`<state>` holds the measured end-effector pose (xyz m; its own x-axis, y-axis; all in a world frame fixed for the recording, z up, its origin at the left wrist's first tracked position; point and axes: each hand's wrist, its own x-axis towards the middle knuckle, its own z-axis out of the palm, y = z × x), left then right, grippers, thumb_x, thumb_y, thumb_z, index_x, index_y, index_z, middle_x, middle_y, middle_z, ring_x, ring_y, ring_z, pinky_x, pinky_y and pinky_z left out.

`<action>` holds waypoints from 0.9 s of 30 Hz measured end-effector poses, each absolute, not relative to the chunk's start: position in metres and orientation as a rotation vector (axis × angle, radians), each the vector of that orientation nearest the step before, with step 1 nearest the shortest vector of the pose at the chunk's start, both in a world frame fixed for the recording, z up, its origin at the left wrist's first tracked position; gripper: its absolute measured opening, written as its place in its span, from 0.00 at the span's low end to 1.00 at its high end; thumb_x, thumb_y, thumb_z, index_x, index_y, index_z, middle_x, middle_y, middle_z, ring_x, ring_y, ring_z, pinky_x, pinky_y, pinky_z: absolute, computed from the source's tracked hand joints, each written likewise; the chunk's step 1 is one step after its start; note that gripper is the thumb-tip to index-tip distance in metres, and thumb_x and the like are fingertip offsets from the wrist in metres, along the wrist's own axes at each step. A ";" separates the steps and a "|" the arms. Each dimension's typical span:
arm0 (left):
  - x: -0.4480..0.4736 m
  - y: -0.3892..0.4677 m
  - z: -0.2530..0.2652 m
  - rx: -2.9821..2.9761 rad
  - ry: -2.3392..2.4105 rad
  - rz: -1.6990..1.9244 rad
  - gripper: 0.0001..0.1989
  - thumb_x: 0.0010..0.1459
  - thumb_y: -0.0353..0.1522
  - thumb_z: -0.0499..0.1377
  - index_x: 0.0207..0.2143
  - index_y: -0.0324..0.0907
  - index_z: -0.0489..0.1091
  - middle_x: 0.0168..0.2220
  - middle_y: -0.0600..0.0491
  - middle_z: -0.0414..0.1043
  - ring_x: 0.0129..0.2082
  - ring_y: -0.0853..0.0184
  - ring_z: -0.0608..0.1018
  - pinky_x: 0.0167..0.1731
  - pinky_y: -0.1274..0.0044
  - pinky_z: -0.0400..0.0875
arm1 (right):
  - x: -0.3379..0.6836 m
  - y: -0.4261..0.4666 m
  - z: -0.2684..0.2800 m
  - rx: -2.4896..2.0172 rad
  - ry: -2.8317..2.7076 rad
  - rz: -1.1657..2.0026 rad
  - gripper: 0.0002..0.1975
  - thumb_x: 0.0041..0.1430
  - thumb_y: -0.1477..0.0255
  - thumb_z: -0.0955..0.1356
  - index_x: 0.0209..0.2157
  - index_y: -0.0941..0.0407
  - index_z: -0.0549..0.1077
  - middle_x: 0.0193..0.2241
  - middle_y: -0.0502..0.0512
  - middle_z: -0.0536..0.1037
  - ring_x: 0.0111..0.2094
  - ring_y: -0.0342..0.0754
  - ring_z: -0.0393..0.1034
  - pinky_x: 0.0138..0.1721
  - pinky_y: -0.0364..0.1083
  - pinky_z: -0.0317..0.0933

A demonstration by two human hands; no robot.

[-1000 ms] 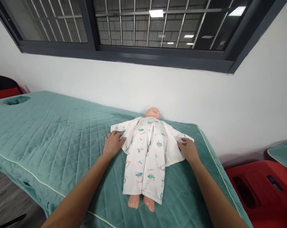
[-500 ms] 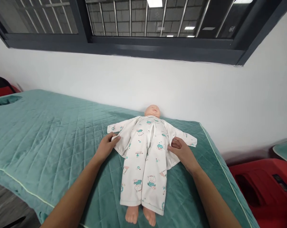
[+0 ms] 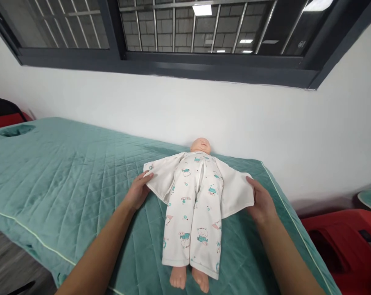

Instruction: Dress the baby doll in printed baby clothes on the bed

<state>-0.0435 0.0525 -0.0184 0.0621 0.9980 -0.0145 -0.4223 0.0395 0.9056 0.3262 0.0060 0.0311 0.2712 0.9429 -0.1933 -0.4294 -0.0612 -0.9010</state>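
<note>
A baby doll point(image 3: 200, 145) lies on its back, head toward the wall and bare feet toward me. White printed pants point(image 3: 191, 217) cover its legs and reach up over its chest. Spread out to both sides from under them is a white baby shirt point(image 3: 236, 190), its plain inner side facing up. My left hand point(image 3: 139, 189) pinches the edge of the left front panel, near the sleeve end. On the other side my right hand point(image 3: 261, 200) grips the outer edge of the right panel, with some fingers hidden beneath the cloth. The doll's arms are hidden.
The doll rests on a green quilted bed cover point(image 3: 90, 172) with a face hole point(image 3: 17, 130) at the far left. Behind it stand a white wall point(image 3: 136, 102) and a dark-framed window point(image 3: 173, 67). A red plastic object point(image 3: 342, 246) sits beyond the bed's right edge.
My right hand has moved outward to the right, drawing the shirt's right panel open over its sleeve. The left panel is also spread wider, with my left hand still at its edge.
</note>
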 end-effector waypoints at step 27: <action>0.039 0.011 0.026 2.331 1.013 1.221 0.13 0.68 0.36 0.49 0.36 0.43 0.72 0.42 0.50 0.79 0.44 0.63 0.79 0.47 0.68 0.72 | 0.249 -0.033 0.037 -1.403 -1.743 0.516 0.17 0.65 0.59 0.64 0.26 0.53 0.70 0.24 0.50 0.73 0.27 0.46 0.66 0.32 0.45 0.60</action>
